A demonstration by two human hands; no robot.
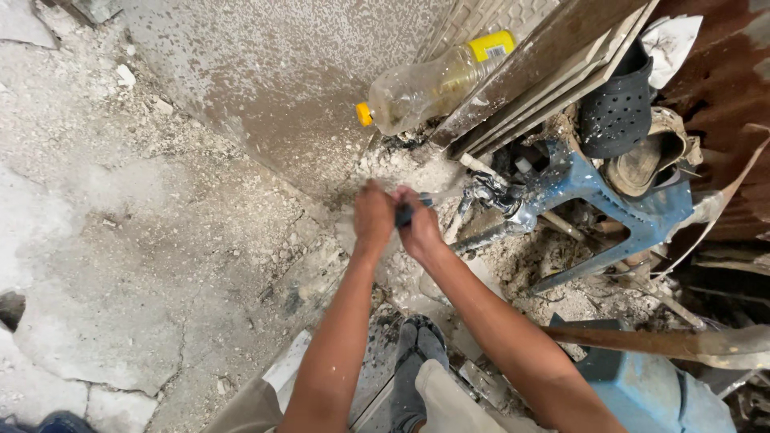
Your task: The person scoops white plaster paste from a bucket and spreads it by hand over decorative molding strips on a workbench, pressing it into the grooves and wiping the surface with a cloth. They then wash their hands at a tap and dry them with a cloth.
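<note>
Down low, the left hand (374, 215) and right hand (419, 226) both close around a dark tool (406, 213), steadying it beside the pipe (491, 235)

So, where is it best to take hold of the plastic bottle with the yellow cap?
Probably around the clear body of the plastic bottle, coming from the open floor side on the left. It lies tilted against the leaning boards, cap pointing down-left, so the right side is blocked.

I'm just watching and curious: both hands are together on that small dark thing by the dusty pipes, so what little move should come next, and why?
Probably a small twist: the left hand and right hand both pinch the dark piece, close to the pipe fitting. What the piece is cannot be told.
</note>
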